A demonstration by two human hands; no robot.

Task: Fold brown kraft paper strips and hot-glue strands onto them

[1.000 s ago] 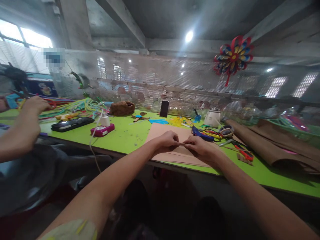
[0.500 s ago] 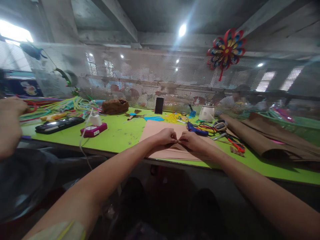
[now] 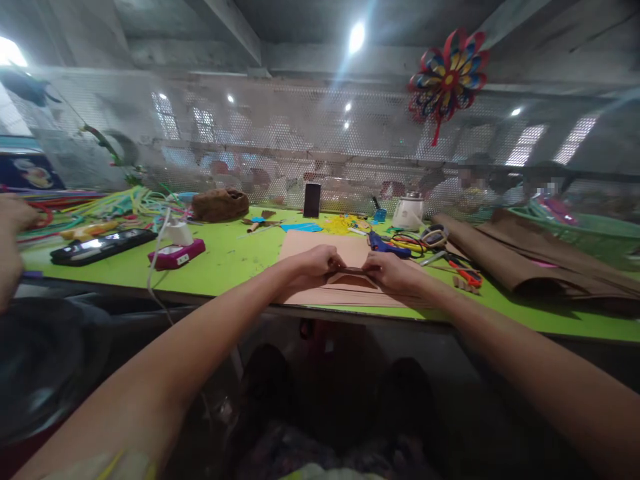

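Both hands hold a small brown piece of paper (image 3: 353, 271), stretched level between them like a folded strip. My left hand (image 3: 321, 261) pinches its left end, with the fingers closed. At the right end, my right hand (image 3: 390, 269) grips it between thumb and fingertips. Beneath the hands lies a stack of light brown paper sheets (image 3: 305, 244), close to the table's front edge. A blue glue gun (image 3: 387, 245) rests just beyond my right hand.
Scissors (image 3: 434, 236) and an orange-handled tool (image 3: 466, 272) lie right on the green table (image 3: 235, 257). Further right is rolled brown paper (image 3: 500, 260). A purple power socket (image 3: 177, 254) with a white cord sits left. Another person's hand (image 3: 17, 213) shows at far left.
My hands have moved apart from nearly touching, and the brown paper piece now shows stretched between them. The view has shifted slightly; the other person's hand appears further left.
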